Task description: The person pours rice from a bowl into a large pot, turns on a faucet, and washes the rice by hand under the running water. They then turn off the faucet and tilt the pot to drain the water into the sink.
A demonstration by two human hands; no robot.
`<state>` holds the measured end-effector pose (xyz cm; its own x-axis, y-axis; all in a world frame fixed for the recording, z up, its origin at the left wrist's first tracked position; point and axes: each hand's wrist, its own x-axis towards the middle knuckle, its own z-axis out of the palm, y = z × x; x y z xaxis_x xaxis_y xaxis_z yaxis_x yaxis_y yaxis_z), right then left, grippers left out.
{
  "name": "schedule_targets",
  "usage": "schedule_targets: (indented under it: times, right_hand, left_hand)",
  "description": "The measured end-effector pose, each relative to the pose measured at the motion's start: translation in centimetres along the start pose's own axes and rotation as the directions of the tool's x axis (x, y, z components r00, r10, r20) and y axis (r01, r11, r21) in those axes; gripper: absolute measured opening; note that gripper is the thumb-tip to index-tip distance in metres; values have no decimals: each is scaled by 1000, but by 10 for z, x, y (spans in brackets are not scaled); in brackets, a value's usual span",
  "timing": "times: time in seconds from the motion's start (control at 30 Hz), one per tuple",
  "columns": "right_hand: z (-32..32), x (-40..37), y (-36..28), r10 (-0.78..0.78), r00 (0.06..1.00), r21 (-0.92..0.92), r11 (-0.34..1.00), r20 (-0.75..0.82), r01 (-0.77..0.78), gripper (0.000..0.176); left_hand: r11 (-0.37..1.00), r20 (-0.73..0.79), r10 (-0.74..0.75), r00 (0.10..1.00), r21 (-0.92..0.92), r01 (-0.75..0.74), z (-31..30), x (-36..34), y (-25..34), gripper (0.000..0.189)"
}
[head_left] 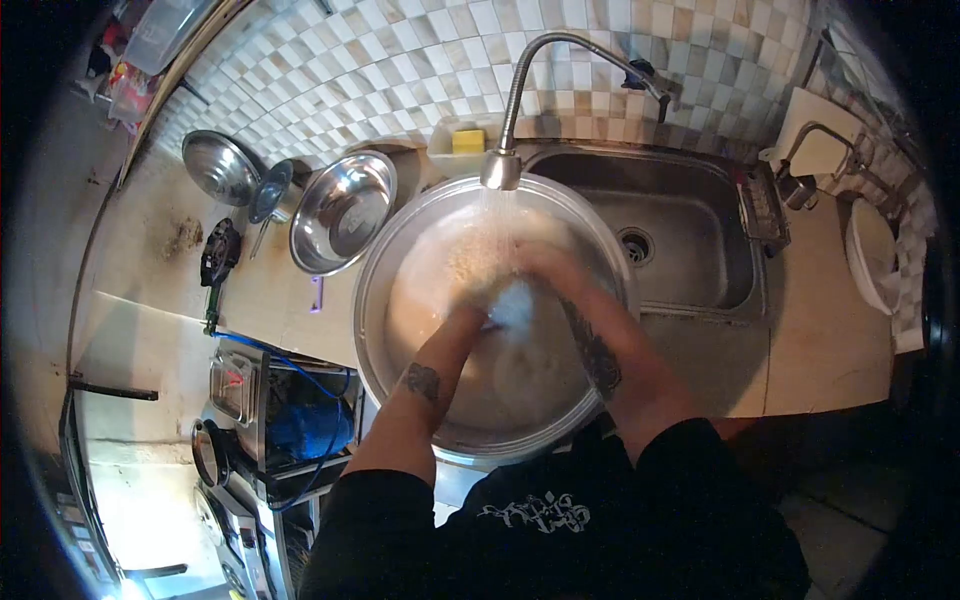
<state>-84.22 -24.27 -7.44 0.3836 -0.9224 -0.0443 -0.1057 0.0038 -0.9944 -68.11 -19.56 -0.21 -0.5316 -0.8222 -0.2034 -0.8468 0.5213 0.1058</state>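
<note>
A large round metal pot holds cloudy, whitish liquid with a pale grainy mass near its middle. Water streams into it from the flexible faucet above. Both my hands are inside the pot, close together under the stream. My left hand is low at the centre, its fingers blurred and partly under the liquid. Just right of it, my right hand reaches in from the right, also smeared by motion. Something bluish-white and blurred shows between them; I cannot make out what it is.
Right of the pot is a metal sink with a rack. Behind stands a container with a yellow sponge. To the left are a steel bowl, round lids and a black-and-green tool. A white basin sits far right.
</note>
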Motion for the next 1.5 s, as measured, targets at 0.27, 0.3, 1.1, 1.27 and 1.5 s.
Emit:
schedule_targets:
  times: [0.27, 0.3, 1.1, 1.27, 1.5]
  right_hand:
    - [-7, 10, 21, 64, 987, -662, 748, 145, 49, 21]
    - [-10, 5, 23, 87, 978, -686, 724, 189, 68, 21]
    - [27, -52, -170, 23, 999, -532, 847, 32, -2, 37]
    - [25, -75, -214, 26, 987, -594, 796, -156, -115, 41]
    - [-7, -50, -162, -91, 988, -845, 532, -125, -58, 37]
  left_hand:
    - [987, 159, -121, 980, -86, 136, -5, 15, -40, 54]
    - [981, 202, -149, 968, -93, 171, -7, 8, -45, 54]
    - [-653, 111, -394, 913, -733, -193, -69, -50, 59, 36]
    - [-451, -82, -524, 848, -818, -357, -57, -34, 47, 30]
    - [985, -34, -7, 999, 170, 12, -76, -22, 47, 30]
